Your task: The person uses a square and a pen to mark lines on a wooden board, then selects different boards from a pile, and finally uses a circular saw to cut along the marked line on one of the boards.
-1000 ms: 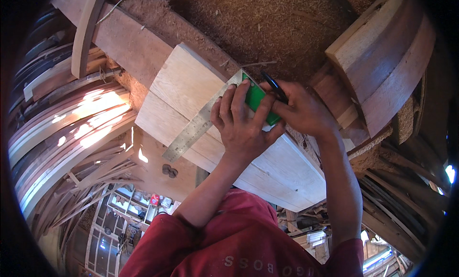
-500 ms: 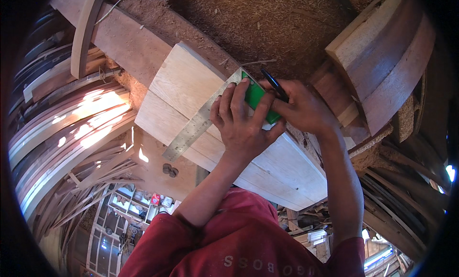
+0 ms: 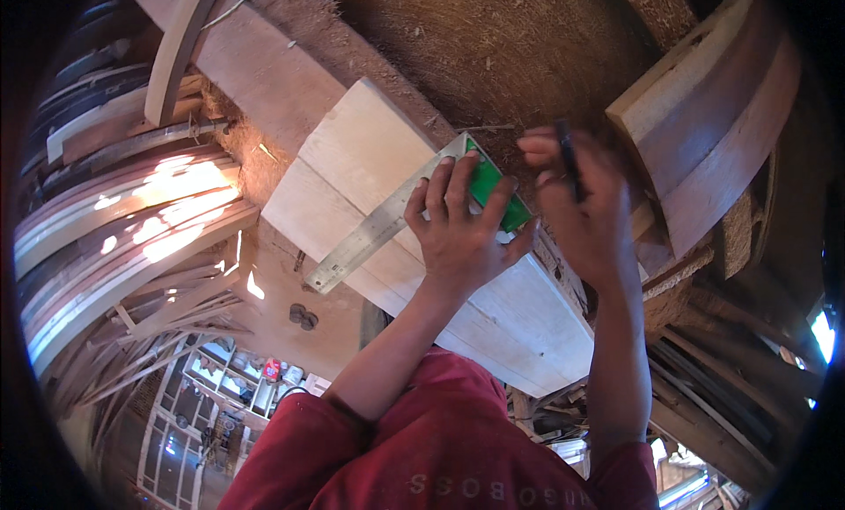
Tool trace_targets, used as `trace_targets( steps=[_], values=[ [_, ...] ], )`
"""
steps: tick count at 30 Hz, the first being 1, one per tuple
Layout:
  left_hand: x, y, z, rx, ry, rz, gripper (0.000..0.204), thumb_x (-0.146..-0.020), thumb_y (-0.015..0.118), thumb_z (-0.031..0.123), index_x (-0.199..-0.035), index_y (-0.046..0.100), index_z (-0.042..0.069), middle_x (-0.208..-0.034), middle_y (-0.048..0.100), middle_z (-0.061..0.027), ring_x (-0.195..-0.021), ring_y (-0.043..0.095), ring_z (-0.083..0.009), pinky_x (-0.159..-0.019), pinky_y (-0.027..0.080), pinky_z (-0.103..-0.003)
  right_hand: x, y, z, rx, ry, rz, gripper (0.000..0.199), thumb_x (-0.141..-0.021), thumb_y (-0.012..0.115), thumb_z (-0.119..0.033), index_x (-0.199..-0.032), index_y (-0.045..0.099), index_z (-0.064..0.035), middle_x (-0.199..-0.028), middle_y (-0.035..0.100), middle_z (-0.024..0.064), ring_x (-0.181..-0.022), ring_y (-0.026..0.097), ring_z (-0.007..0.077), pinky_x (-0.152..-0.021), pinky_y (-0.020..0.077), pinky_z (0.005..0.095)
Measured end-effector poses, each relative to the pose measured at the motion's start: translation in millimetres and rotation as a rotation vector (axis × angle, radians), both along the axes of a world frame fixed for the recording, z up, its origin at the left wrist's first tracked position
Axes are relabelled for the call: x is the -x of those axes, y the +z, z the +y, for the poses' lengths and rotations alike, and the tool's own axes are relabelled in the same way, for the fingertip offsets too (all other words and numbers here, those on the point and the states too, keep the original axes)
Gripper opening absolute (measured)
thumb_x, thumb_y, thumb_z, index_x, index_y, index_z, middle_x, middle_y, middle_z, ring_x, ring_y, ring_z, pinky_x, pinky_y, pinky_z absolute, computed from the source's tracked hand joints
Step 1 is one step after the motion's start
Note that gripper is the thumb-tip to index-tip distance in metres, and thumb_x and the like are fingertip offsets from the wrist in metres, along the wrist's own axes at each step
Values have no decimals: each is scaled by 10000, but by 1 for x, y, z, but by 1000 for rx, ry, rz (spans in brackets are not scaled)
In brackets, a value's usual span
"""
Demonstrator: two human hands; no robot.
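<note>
While the left hand [image 3: 462, 233] presses flat on the square [image 3: 396, 212] across the board [image 3: 370, 149], the right hand [image 3: 581, 202] grips a pencil [image 3: 569, 158] past the board's far edge.

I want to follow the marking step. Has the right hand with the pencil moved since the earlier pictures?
Yes. The right hand with the dark pencil has lifted off the green handle of the square, away from the board edge, toward the sawdust. The left hand presses the square.

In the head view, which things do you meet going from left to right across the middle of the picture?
Curved wooden strips → metal ruler blade → left hand → right hand with a dark pencil → curved wooden block.
</note>
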State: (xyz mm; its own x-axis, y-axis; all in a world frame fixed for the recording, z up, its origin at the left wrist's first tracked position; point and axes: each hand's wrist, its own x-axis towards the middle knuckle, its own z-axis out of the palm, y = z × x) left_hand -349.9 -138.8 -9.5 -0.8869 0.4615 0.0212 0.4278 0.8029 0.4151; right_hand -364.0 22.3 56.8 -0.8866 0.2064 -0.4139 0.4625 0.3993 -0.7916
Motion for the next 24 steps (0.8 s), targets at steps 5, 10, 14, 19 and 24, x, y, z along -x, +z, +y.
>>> trace_targets(
  steps=[5,10,14,19,24],
  values=[
    [0,6,-9,-20,-8,-95,556,-722,732,538,-1202,659,267,-1395,482,-110,-1323,420,-328,-1061,277,-539,37,27,-32,12,-31,391,158,-937,566,-99,-1022,653,2,-993,667,128,-847,613,196,-779,492,338],
    [3,10,-12,-604,266,-532,590,-746,687,554,-1241,642,237,-1433,461,-123,-1371,388,-340,-1083,270,-562,48,24,-114,243,244,160,172,-942,649,-164,-987,673,0,-984,685,131,-790,648,170,-745,508,330],
    [0,13,-13,-144,-25,-125,570,-740,687,559,-1197,666,220,-1436,462,-118,-1376,383,-333,-1095,254,-562,40,1,-164,383,356,29,178,-904,716,-170,-983,694,-11,-908,710,133,-753,690,171,-686,526,303],
    [-1,14,-18,-149,-29,-111,604,-712,695,545,-1222,665,221,-1444,458,-126,-1396,370,-323,-1118,229,-549,40,-5,-196,372,417,65,144,-877,707,-134,-943,679,-9,-874,693,175,-778,697,309,-717,534,388],
    [-1,11,-24,-156,-39,-124,612,-703,703,536,-1223,665,217,-1458,456,-130,-1394,377,-316,-1118,221,-545,37,-7,-204,366,379,67,134,-910,722,-114,-971,685,0,-697,688,72,-634,614,62,-556,472,248]
  ],
)
